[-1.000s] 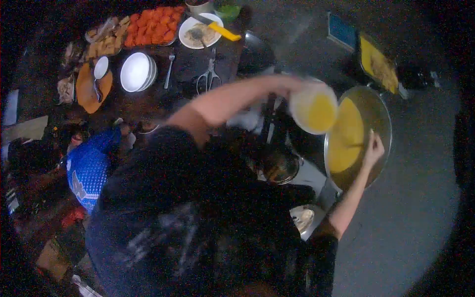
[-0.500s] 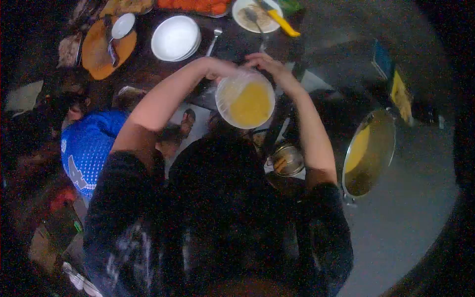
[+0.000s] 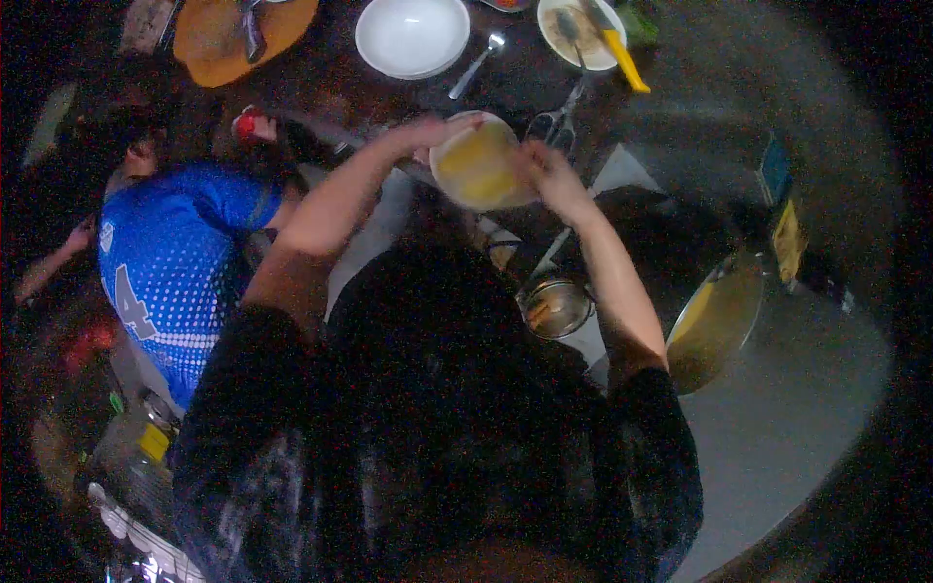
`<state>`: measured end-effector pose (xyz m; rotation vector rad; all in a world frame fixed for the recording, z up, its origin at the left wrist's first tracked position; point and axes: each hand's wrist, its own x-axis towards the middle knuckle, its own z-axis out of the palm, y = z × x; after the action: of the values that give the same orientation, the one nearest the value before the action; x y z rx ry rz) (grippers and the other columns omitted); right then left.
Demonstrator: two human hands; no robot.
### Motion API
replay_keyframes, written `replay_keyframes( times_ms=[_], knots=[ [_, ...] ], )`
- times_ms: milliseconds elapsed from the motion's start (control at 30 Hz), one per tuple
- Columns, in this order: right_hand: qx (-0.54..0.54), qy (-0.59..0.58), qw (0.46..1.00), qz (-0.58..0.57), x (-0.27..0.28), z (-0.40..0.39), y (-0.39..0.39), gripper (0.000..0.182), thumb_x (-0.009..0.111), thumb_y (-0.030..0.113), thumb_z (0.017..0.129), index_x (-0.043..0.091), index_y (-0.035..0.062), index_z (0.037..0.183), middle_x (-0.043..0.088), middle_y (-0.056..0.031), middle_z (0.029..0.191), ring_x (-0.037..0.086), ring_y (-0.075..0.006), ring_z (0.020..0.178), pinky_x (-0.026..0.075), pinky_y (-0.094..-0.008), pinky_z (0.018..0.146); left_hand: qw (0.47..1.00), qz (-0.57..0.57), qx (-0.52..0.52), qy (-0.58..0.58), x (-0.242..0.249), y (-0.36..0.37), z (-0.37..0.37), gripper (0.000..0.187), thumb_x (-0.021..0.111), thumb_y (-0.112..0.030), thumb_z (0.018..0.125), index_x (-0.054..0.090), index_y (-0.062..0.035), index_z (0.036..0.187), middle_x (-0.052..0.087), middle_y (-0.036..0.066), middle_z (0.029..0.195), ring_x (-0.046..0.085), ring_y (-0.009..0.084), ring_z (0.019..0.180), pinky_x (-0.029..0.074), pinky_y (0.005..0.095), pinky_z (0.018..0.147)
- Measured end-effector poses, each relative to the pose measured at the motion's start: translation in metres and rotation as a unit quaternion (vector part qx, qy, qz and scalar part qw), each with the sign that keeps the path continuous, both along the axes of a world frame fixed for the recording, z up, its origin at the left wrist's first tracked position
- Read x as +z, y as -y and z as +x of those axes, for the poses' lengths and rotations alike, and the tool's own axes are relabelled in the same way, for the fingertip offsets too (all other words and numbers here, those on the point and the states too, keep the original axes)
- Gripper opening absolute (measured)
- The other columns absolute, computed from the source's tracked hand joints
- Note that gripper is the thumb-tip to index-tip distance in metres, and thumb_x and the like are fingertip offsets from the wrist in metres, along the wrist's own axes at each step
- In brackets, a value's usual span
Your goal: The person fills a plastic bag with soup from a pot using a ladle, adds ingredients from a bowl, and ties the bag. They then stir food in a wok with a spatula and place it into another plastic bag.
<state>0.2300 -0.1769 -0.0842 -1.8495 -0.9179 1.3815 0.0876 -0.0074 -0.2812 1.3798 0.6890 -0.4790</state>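
Note:
A round white bowl or lidded tub [image 3: 478, 185] with yellow contents hangs in front of my chest, blurred by motion. My left hand [image 3: 439, 134] grips its upper left rim. At its right side is my right hand [image 3: 546, 173], fingers bent against the edge. Just beyond the right hand lies a whisk-like utensil [image 3: 552, 126]. A spoon [image 3: 476, 66] and white bowls [image 3: 413, 37] rest on the dark table above.
A plate [image 3: 559, 39] with a yellow-handled knife [image 3: 625, 60] stands at the top. An orange board [image 3: 209, 44] is upper left. A small pot [image 3: 556, 313] and a large pot [image 3: 692, 355] sit right. A person in blue [image 3: 180, 262] is at left.
The view has shifted, so the table items appear farther right. My right hand has come down onto the bowl's right side. The person in blue shows more fully, with an arm reaching out.

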Motion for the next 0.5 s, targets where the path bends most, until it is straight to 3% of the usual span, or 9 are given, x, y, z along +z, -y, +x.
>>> replay_keyframes(
  times_ms=[33, 67, 167, 233, 300, 333, 400, 467, 500],
  knots=[
    [-0.111, -0.082, 0.991, -0.002, -0.002, -0.002, -0.006, 0.012, 0.047, 0.016, 0.082, 0.05, 0.0059, 0.088, 0.049, 0.0003, 0.075, 0.045, -0.0079, 0.069, 0.037, -0.021, 0.062, 0.999, 0.039, -0.018, -0.013, 0.001, -0.002, 0.0, 0.071, 0.042, -0.068, 0.067, 0.056, -0.0052, 0.096, 0.059, 0.01, 0.086, 0.057, 0.0194, 0.08, 0.046, 0.0318, 0.066],
    [-0.108, -0.081, 0.991, -0.002, 0.001, 0.0, -0.015, 0.012, 0.047, 0.016, 0.082, 0.05, 0.0059, 0.088, 0.049, 0.0003, 0.075, 0.045, -0.0079, 0.069, 0.037, -0.021, 0.062, 0.996, 0.076, -0.036, -0.028, 0.003, -0.005, 0.001, 0.071, 0.042, -0.067, 0.067, 0.056, -0.0045, 0.097, 0.059, 0.011, 0.086, 0.057, 0.0215, 0.081, 0.046, 0.0328, 0.067],
    [-0.233, -0.233, 0.943, -0.046, 0.014, 0.009, -0.043, 0.008, 0.046, 0.013, 0.082, 0.05, 0.0074, 0.087, 0.042, 0.0023, 0.064, 0.04, -0.0065, 0.053, 0.034, -0.0205, 0.048, 0.966, 0.227, 0.12, -0.026, 0.083, 0.004, -0.005, 0.059, 0.052, -0.053, 0.069, 0.051, -0.0043, 0.104, 0.055, 0.017, 0.09, 0.054, 0.0293, 0.086, 0.044, 0.0372, 0.074],
    [-0.231, -0.273, 0.933, -0.024, -0.009, 0.018, -0.048, 0.01, 0.048, 0.017, 0.081, 0.052, 0.0075, 0.081, 0.048, 0.0011, 0.064, 0.042, -0.0069, 0.052, 0.032, -0.0214, 0.042, 0.803, 0.533, 0.131, 0.233, 0.12, 0.039, -0.021, 0.052, 0.059, -0.032, 0.068, 0.045, -0.006, 0.11, 0.049, 0.019, 0.098, 0.049, 0.0347, 0.091, 0.041, 0.0394, 0.078],
    [-0.23, -0.317, 0.92, -0.007, -0.018, 0.015, -0.047, 0.014, 0.05, 0.02, 0.08, 0.054, 0.0076, 0.076, 0.053, 0.0, 0.065, 0.044, -0.0074, 0.051, 0.03, -0.0224, 0.036, 0.835, 0.49, 0.144, 0.208, 0.147, 0.074, -0.029, 0.05, 0.058, -0.022, 0.067, 0.042, -0.0076, 0.112, 0.045, 0.019, 0.104, 0.048, 0.0338, 0.092, 0.04, 0.0388, 0.08],
    [-0.227, -0.268, 0.936, 0.0, -0.018, 0.007, -0.048, 0.011, 0.051, 0.017, 0.079, 0.054, 0.0071, 0.078, 0.054, -0.0006, 0.067, 0.046, -0.009, 0.053, 0.033, -0.0232, 0.039, 0.865, 0.444, 0.155, 0.177, 0.153, 0.082, -0.03, 0.051, 0.057, -0.012, 0.066, 0.04, -0.0092, 0.115, 0.041, 0.019, 0.11, 0.047, 0.033, 0.094, 0.039, 0.0382, 0.081],
    [-0.225, -0.215, 0.95, 0.011, -0.006, -0.001, -0.045, 0.008, 0.052, 0.014, 0.078, 0.053, 0.0066, 0.08, 0.054, -0.0011, 0.069, 0.047, -0.0107, 0.055, 0.036, -0.024, 0.042, 0.846, 0.456, 0.172, 0.216, 0.152, 0.081, -0.022, 0.045, 0.054, -0.008, 0.068, 0.043, -0.0091, 0.112, 0.044, 0.018, 0.107, 0.048, 0.0322, 0.093, 0.039, 0.0376, 0.08],
    [0.033, 0.018, 0.987, 0.154, 0.025, -0.011, -0.032, 0.017, 0.053, 0.005, 0.074, 0.052, 0.0053, 0.091, 0.055, -0.004, 0.076, 0.052, -0.0154, 0.067, 0.044, -0.0261, 0.059, 0.825, 0.466, 0.193, 0.253, 0.156, 0.079, -0.02, 0.04, 0.052, -0.005, 0.069, 0.047, -0.0091, 0.108, 0.046, 0.017, 0.103, 0.049, 0.0315, 0.091, 0.04, 0.037, 0.079],
    [0.034, 0.059, 0.987, 0.146, 0.053, -0.014, -0.023, 0.031, 0.055, -0.001, 0.07, 0.049, 0.0052, 0.1, 0.054, -0.0079, 0.091, 0.052, -0.0206, 0.088, 0.041, -0.0295, 0.079, 0.833, 0.448, 0.182, 0.268, 0.168, 0.076, -0.021, 0.034, 0.051, -0.005, 0.07, 0.05, -0.0077, 0.104, 0.048, 0.017, 0.1, 0.05, 0.0301, 0.09, 0.041, 0.0364, 0.076]
  ],
)
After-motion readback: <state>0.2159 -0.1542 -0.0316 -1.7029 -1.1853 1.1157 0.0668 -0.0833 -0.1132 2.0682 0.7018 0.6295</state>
